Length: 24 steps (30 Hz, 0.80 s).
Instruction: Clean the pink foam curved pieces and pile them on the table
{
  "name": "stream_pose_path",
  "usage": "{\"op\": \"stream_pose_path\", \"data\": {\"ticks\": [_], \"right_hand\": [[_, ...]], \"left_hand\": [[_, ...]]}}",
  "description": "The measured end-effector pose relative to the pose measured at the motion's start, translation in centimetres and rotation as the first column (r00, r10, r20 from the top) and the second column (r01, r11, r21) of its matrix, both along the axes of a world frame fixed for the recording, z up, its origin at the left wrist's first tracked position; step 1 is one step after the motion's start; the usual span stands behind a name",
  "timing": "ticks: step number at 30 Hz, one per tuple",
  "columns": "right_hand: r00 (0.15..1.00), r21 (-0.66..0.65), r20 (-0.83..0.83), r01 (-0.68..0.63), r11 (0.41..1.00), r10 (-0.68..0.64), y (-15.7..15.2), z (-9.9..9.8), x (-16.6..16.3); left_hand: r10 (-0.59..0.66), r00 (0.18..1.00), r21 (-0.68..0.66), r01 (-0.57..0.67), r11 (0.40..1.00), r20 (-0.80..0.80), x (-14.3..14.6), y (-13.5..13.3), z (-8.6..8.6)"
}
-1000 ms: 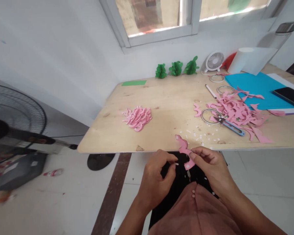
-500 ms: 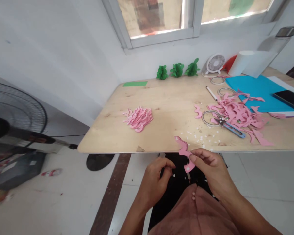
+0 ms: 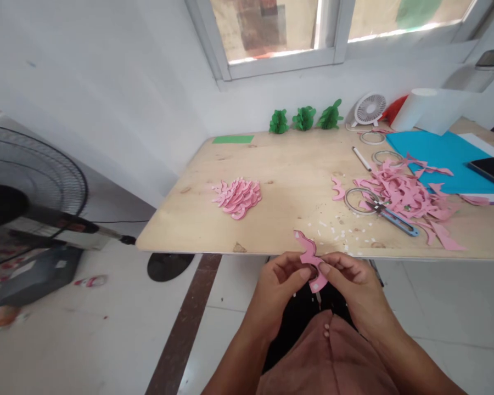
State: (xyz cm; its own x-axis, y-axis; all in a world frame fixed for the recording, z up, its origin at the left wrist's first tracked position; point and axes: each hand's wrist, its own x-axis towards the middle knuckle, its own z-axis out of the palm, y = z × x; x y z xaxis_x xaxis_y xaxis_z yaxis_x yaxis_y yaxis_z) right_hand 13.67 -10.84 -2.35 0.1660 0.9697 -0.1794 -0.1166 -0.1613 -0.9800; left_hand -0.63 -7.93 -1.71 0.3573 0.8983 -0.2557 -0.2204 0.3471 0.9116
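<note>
A curved pink foam cut-out (image 3: pixel 308 257) is held in front of the near edge of the wooden table (image 3: pixel 288 181). My right hand (image 3: pixel 356 291) pinches its lower part between thumb and fingers. My left hand (image 3: pixel 278 293) is closed too, its fingertips on the middle of the same piece. A neat pile of like pink pieces (image 3: pixel 237 196) lies on the table to the left. Small white scraps (image 3: pixel 340 230) dot the table just beyond my hands.
A heap of pink offcuts (image 3: pixel 407 195), blue snips (image 3: pixel 395 218) and tape rings (image 3: pixel 358 198) lie at the right. Farther back are blue paper (image 3: pixel 432 151), a phone (image 3: pixel 492 171), a pen (image 3: pixel 361 158), a small white fan (image 3: pixel 369 108) and three green paper trees (image 3: pixel 304 118). A floor fan (image 3: pixel 24 203) stands left.
My left hand has moved up and right from beside the piece onto the pink cut-out. My right hand has kept its grip. The view has shifted slightly.
</note>
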Motion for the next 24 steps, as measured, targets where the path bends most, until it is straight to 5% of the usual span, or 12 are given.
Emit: {"op": "stream_pose_path", "data": {"ticks": [5, 14, 24], "right_hand": [[1.000, 0.014, 0.009, 0.004, 1.000, -0.004, -0.1, 0.0, 0.0], [0.997, 0.020, 0.062, -0.042, 0.999, 0.041, 0.0, 0.2, 0.1], [0.950, 0.100, 0.310, -0.072, 0.992, 0.038, 0.3, 0.8, 0.2]], "left_hand": [[0.157, 0.974, -0.186, -0.125, 0.974, 0.165, 1.8, 0.1, 0.1], [0.164, 0.978, -0.157, -0.143, 0.977, 0.130, 2.1, 0.2, 0.7], [0.104, 0.994, -0.035, -0.103, 0.994, 0.035, 2.3, 0.4, 1.1]]}}
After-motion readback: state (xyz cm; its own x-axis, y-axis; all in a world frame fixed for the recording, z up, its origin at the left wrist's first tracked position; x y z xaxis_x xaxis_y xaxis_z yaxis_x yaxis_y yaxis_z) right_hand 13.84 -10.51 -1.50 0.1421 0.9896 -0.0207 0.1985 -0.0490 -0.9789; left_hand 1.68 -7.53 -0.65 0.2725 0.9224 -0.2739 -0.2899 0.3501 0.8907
